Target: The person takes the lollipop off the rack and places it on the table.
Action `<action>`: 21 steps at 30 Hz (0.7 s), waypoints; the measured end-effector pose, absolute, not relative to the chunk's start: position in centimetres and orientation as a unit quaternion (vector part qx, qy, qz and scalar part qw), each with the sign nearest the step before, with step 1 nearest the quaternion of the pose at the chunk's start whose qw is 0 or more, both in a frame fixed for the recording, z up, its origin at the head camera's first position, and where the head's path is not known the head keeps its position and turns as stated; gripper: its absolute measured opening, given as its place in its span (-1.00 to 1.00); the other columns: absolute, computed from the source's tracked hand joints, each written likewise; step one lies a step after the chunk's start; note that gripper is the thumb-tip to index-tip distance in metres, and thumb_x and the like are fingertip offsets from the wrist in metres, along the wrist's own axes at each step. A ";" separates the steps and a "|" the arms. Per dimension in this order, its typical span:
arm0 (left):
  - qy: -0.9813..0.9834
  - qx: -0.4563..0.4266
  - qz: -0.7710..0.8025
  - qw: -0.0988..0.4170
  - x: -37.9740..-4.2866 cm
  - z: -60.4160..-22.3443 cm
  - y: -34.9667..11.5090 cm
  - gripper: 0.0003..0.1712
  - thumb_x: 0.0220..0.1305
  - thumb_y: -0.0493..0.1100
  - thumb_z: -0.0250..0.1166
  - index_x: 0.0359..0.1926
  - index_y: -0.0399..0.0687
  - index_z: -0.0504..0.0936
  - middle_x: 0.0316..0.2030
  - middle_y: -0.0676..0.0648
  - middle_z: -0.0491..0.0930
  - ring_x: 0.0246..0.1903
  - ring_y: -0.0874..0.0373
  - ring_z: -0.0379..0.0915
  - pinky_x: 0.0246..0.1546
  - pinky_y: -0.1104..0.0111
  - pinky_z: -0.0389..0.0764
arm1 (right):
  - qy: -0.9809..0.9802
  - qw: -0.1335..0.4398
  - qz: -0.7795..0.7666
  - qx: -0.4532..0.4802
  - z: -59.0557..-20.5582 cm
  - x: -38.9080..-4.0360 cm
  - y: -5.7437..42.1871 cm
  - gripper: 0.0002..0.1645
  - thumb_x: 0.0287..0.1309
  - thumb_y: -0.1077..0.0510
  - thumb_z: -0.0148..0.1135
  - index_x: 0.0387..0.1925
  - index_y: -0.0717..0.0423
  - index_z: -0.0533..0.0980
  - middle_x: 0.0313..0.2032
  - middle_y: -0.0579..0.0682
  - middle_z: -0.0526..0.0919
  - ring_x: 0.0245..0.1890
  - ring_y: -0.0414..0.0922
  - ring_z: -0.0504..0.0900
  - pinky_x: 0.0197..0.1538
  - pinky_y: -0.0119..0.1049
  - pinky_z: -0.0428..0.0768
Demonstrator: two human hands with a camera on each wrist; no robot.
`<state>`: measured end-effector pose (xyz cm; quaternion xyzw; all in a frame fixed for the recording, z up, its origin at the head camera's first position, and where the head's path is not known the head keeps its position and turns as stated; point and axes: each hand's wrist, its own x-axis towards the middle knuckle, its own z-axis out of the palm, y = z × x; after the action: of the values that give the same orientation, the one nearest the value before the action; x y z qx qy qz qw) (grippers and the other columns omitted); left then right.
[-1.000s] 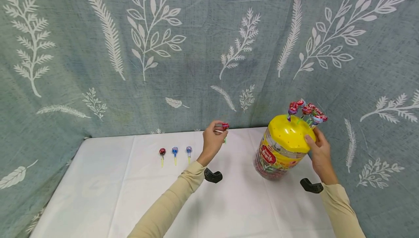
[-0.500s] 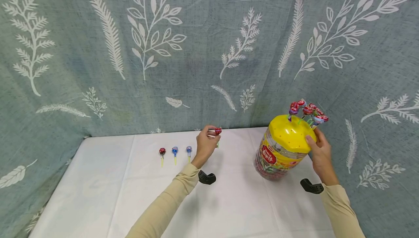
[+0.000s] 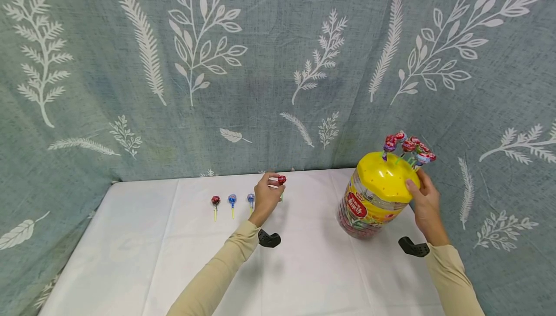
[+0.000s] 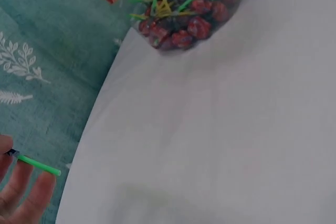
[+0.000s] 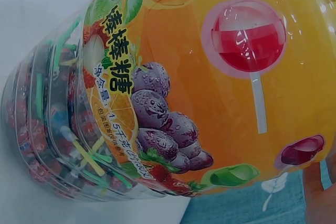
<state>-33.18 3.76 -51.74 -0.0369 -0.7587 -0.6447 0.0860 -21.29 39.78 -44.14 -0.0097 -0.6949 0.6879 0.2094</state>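
Between thumb and fingers my left hand (image 3: 267,198) pinches a red-wrapped lollipop (image 3: 282,180) above the table, its green stick (image 4: 39,165) pointing down. To the right, a clear plastic jar (image 3: 369,205) with a yellow lid (image 3: 384,175) leans to one side. My right hand (image 3: 424,205) grips the jar's lid edge, thumb on top and the other fingers partly hidden behind. Several wrapped lollipops (image 3: 408,146) stand upright in the lid's holes. Through the clear wall many more lollipops (image 5: 79,150) show in the jar's lower part.
Left of my left hand, a dark red lollipop (image 3: 215,201), a blue lollipop (image 3: 232,199) and a pale blue lollipop (image 3: 250,199) lie in a row on the white-covered table (image 3: 182,258). Behind the table hangs a leaf-patterned grey-green curtain (image 3: 269,65).
My left hand has moved left and a little down, away from the jar, carrying the lollipop toward the row. My right hand and the jar stay almost in place.
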 end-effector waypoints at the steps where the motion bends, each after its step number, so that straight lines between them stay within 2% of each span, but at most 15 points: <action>1: -0.759 -0.036 -0.644 0.087 -33.2 -51.9 3.7 -0.67 0.05 -0.41 0.35 -0.11 -0.18 0.57 -0.41 -0.19 0.62 -0.52 0.06 0.60 -0.66 0.37 0.59 | -0.696 0.209 0.687 -0.010 -44.2 -21.3 39.8 -0.29 0.36 0.17 0.03 0.44 0.15 0.01 0.26 0.04 0.23 0.09 -0.23 0.40 0.03 -0.61 0.42; 13: -0.780 -0.004 -0.621 0.069 -33.6 -53.8 2.8 -0.65 0.06 -0.39 0.35 -0.08 -0.21 0.55 -0.40 -0.19 0.58 -0.60 0.07 0.55 -0.68 0.35 0.59 | -0.700 0.218 0.679 -0.016 -44.3 -21.1 40.1 -0.29 0.35 0.16 0.04 0.43 0.14 0.03 0.26 0.04 0.24 0.08 -0.22 0.39 0.02 -0.61 0.42; 21: -0.805 0.034 -0.589 0.060 -33.8 -55.8 2.3 -0.66 0.05 -0.42 0.34 -0.08 -0.29 0.56 -0.42 -0.21 0.58 -0.78 0.20 0.43 -0.77 0.39 0.52 | -0.701 0.213 0.681 -0.011 -44.4 -21.5 40.3 -0.29 0.35 0.17 0.03 0.44 0.13 0.02 0.29 0.08 0.20 0.11 -0.21 0.38 0.04 -0.59 0.42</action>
<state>-33.84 2.32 -55.78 0.0341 -0.8055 -0.5886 0.0600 -21.52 40.29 -44.42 -0.0114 -0.7007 0.6809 0.2129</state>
